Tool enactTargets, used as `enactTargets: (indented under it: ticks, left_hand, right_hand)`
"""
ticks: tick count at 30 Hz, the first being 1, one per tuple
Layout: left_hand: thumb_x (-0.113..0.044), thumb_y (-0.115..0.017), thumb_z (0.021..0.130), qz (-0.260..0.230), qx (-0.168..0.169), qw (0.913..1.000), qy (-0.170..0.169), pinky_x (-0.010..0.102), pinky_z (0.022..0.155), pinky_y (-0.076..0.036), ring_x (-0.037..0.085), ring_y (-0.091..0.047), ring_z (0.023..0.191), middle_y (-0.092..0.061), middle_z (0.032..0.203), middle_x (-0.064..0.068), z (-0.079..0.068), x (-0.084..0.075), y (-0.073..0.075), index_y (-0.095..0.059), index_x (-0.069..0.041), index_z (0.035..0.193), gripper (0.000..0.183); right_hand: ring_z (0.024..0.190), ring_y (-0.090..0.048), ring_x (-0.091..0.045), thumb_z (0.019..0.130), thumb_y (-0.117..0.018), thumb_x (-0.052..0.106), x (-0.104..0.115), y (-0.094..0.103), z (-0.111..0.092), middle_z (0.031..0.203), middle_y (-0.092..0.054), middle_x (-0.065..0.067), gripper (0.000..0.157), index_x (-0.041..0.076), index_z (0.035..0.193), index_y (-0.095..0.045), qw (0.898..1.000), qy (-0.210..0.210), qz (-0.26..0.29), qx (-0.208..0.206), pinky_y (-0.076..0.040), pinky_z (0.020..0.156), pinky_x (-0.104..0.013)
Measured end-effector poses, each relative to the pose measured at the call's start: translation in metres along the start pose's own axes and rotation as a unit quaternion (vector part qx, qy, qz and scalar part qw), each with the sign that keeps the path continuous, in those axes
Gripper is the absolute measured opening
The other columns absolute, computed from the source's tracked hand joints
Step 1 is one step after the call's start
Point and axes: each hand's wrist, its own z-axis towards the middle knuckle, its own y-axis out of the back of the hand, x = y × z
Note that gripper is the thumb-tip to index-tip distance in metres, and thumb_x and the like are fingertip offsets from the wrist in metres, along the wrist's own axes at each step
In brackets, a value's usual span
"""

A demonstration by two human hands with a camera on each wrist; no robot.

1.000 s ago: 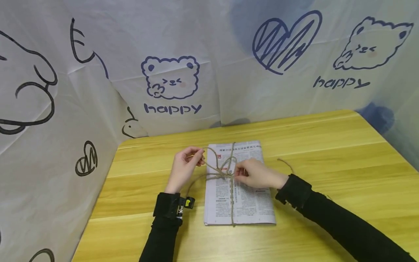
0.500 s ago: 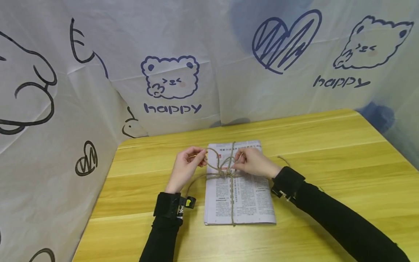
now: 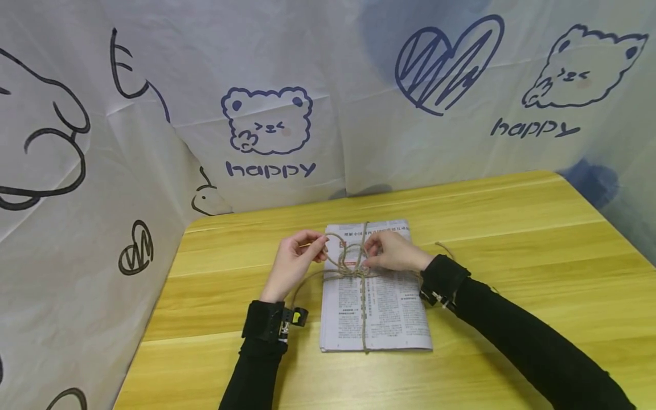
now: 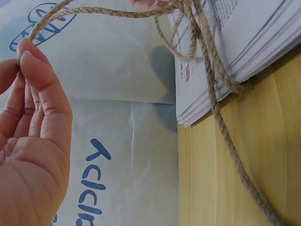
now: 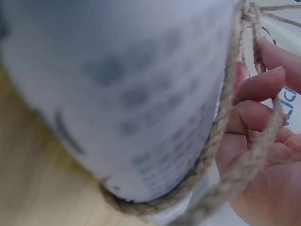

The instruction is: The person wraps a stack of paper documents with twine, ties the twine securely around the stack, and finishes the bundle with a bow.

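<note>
A stack of newspapers (image 3: 345,327) lies on the table, bound crosswise with brown jute twine (image 3: 364,319). At the knot (image 3: 355,273), loops of twine stand up from the top sheet. My left hand (image 3: 292,265), over the stack's left edge, pinches the left loop (image 4: 108,12) between thumb and forefinger. Just above and right of the knot, my right hand (image 3: 393,250) has its fingers curled at the other loop, pinching twine. In the right wrist view a strand (image 5: 258,160) also runs into the curled fingers; the exact fingertip contact is partly hidden.
One twine tail (image 3: 302,283) trails left of the stack toward my left wrist. Another tail (image 3: 445,249) lies on the wooden table (image 3: 225,273) to the right. Behind stands a white cloth backdrop (image 3: 359,142) with blue drawings.
My right hand has moved from beside the knot up and slightly left to the right loop. The left hand has shifted slightly right, still pinching its loop. The newspapers have stayed in place.
</note>
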Motion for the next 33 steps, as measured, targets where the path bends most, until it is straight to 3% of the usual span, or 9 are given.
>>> enactTargets:
  ticks: [5, 10, 14, 18, 21, 30, 33]
  left_hand:
    - [-0.010, -0.055, 0.096, -0.007, 0.006, 0.9999, -0.003, 0.057, 0.078, -0.048, 0.051, -0.056, 0.081, -0.061, 0.090, 0.029, -0.0013, -0.0019, -0.0002, -0.063, 0.005, 0.102, 0.018]
    - [-0.010, -0.055, 0.096, 0.003, 0.008, 1.0000, -0.001, 0.047, 0.075, -0.052, 0.046, -0.058, 0.080, -0.062, 0.090, 0.028, -0.0023, -0.0049, 0.0009, -0.064, 0.004, 0.102, 0.017]
    - [-0.010, -0.055, 0.096, 0.014, 0.016, 0.9998, -0.001, 0.033, 0.071, -0.053, 0.031, -0.061, 0.074, -0.063, 0.087, 0.024, -0.0031, -0.0068, 0.0024, -0.064, 0.003, 0.101, 0.016]
    - [-0.009, -0.055, 0.096, 0.016, 0.028, 0.9995, -0.007, 0.034, 0.069, -0.054, 0.017, -0.061, 0.070, -0.062, 0.086, 0.024, -0.0035, -0.0076, 0.0039, -0.064, 0.003, 0.100, 0.015]
    - [-0.008, -0.054, 0.096, 0.014, 0.040, 0.9990, -0.013, 0.037, 0.070, -0.054, 0.015, -0.061, 0.069, -0.061, 0.087, 0.027, -0.0038, -0.0073, 0.0050, -0.063, 0.003, 0.100, 0.015]
    - [-0.009, -0.054, 0.097, 0.018, 0.073, 0.9970, -0.018, 0.031, 0.069, -0.053, 0.019, -0.061, 0.071, -0.061, 0.087, 0.027, -0.0051, -0.0076, 0.0079, -0.063, 0.001, 0.103, 0.015]
    - [-0.009, -0.054, 0.097, 0.019, 0.077, 0.9967, -0.019, 0.035, 0.070, -0.053, 0.019, -0.061, 0.071, -0.060, 0.088, 0.029, -0.0055, -0.0083, 0.0084, -0.063, 0.001, 0.104, 0.016]
  right_hand:
    - [0.067, -0.055, -0.015, 0.079, -0.076, 0.014, 0.0022, 0.0015, 0.0008, 0.077, -0.060, -0.003, 0.022, 0.003, 0.091, -0.061, 1.000, 0.012, 0.005, -0.004, -0.047, 0.065, -0.031]
    - [0.063, -0.053, -0.013, 0.080, -0.075, 0.013, 0.0039, 0.0021, -0.0015, 0.076, -0.057, 0.000, 0.019, 0.007, 0.086, -0.057, 0.997, 0.070, -0.042, -0.014, -0.047, 0.062, -0.031]
    - [0.064, -0.047, -0.011, 0.083, -0.072, 0.013, 0.0039, 0.0013, -0.0040, 0.074, -0.053, 0.002, 0.020, 0.008, 0.081, -0.053, 0.989, 0.109, -0.094, -0.018, -0.042, 0.063, -0.031]
    - [0.061, -0.041, -0.012, 0.085, -0.068, 0.011, 0.0019, -0.0012, -0.0046, 0.069, -0.049, 0.003, 0.021, 0.012, 0.075, -0.050, 0.982, 0.125, -0.139, -0.020, -0.036, 0.062, -0.032]
    - [0.058, -0.040, -0.011, 0.086, -0.066, 0.010, 0.0000, -0.0031, -0.0042, 0.066, -0.049, 0.004, 0.022, 0.016, 0.072, -0.049, 0.979, 0.124, -0.159, -0.023, -0.035, 0.060, -0.029]
    - [0.055, -0.035, -0.010, 0.084, -0.064, 0.008, 0.0016, -0.0033, -0.0039, 0.062, -0.042, 0.002, 0.020, 0.013, 0.072, -0.049, 0.976, 0.121, -0.174, -0.044, -0.030, 0.059, -0.029]
    - [0.055, -0.034, -0.010, 0.084, -0.064, 0.007, 0.0024, -0.0024, -0.0038, 0.064, -0.043, 0.002, 0.019, 0.012, 0.073, -0.049, 0.976, 0.126, -0.168, -0.048, -0.030, 0.059, -0.029]
